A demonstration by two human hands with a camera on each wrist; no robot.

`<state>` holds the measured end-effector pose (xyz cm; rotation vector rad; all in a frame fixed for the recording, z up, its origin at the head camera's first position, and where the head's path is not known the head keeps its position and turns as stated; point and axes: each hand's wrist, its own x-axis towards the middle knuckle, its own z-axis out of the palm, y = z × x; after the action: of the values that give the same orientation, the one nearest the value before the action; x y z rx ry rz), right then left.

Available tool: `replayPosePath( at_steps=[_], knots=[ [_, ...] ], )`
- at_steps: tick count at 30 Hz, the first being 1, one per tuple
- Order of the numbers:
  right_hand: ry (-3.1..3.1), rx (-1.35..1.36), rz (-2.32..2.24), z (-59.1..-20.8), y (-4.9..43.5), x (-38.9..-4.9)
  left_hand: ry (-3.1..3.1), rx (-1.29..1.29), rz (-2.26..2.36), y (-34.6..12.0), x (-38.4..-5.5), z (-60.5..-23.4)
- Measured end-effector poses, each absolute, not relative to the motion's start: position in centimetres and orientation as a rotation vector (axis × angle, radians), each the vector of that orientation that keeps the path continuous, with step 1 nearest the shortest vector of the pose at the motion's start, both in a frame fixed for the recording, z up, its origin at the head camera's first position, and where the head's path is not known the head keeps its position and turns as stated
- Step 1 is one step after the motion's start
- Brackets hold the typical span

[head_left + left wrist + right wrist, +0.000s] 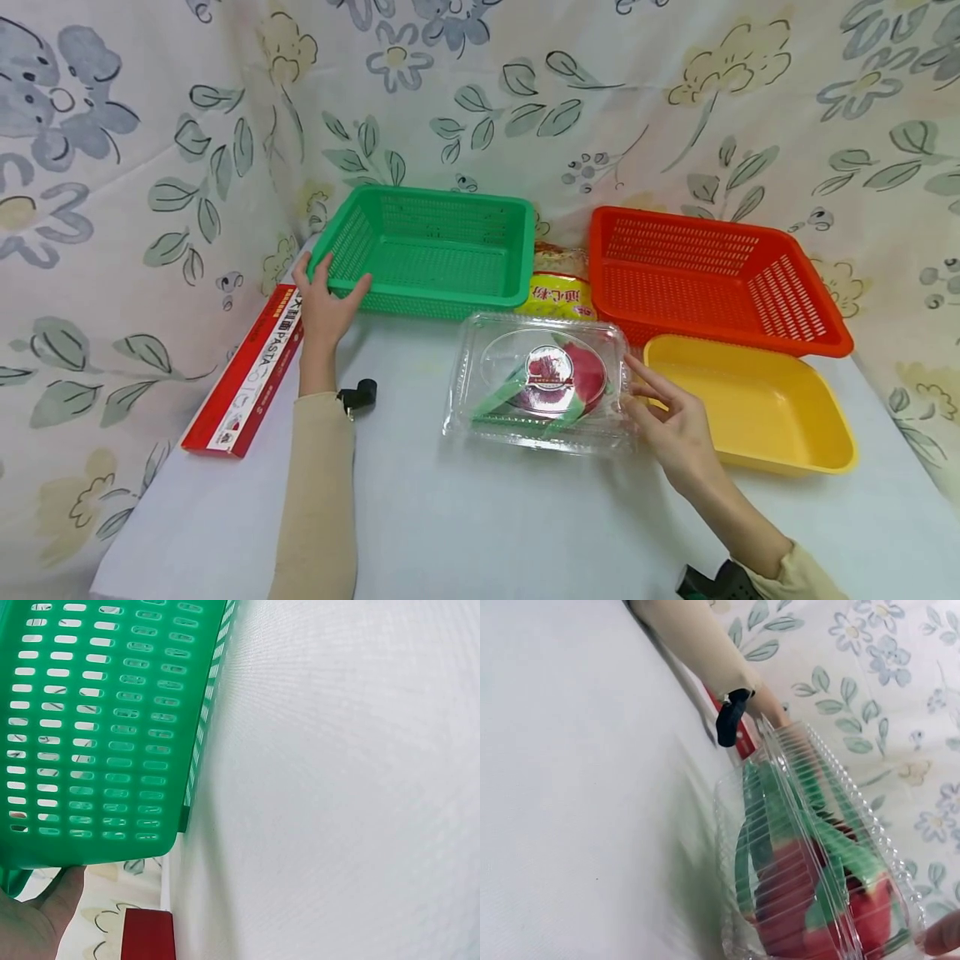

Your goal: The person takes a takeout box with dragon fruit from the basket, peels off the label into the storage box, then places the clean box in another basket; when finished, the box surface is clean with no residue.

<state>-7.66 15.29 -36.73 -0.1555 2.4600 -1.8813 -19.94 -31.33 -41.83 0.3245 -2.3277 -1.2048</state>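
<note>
My left hand [328, 312] grips the left front corner of a green perforated basket [431, 302], which stands at the back. In the left wrist view, the thumb [64, 900] lies against the basket's corner. A clear plastic clamshell box [480, 417] is in the middle, with a round label on its lid. Through it shows a red fruit with green tips [787, 892] that looks like a dragon fruit. At the box's right edge my right hand [675, 425] holds it between thumb and fingers; whether its base touches the table cannot be told.
Left of the left hand lies a long red pasta box [243, 375]. A red perforated basket [675, 287] stands back right, a yellow tray [750, 400] in front of it. Between the two baskets sits a yellow food packet [558, 296]. Patterned cloth [480, 108] hangs behind.
</note>
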Motion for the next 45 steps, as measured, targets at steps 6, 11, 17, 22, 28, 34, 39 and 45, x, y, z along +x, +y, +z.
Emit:
replayPosePath(
  at_steps=[6, 11, 17, 22, 28, 34, 39, 45],
  knots=[
    [2.467, -0.152, -1.881, -37.3, 15.3, -7.8, -2.326, 0.323, -1.213, -31.4, -20.1, -42.0],
    [2.494, -0.161, -1.857, -37.6, 15.3, -7.9, -2.319, 0.319, -1.207, -31.5, -20.2, -42.1],
    [2.518, -0.144, -1.826, -37.6, 15.4, -7.9, -2.311, 0.312, -1.213, -31.5, -20.3, -42.0],
    [2.534, -0.155, -1.777, -37.4, 15.5, -7.9, -2.311, 0.316, -1.203, -31.4, -20.3, -41.9],
    [2.668, -0.286, -1.557, -37.0, 15.8, -8.2, -2.317, 0.322, -1.190, -31.4, -20.3, -41.9],
    [2.896, -0.555, -1.084, -34.8, 16.3, -8.7, -2.322, 0.317, -1.189, -31.5, -20.2, -41.8],
    [2.989, -0.639, -0.939, -32.6, 15.4, -9.3, -2.337, 0.312, -1.193, -31.6, -20.0, -42.0],
    [2.940, -0.738, -0.813, -31.4, 13.1, -11.0, -2.323, 0.291, -1.229, -31.5, -20.2, -41.8]
  ],
)
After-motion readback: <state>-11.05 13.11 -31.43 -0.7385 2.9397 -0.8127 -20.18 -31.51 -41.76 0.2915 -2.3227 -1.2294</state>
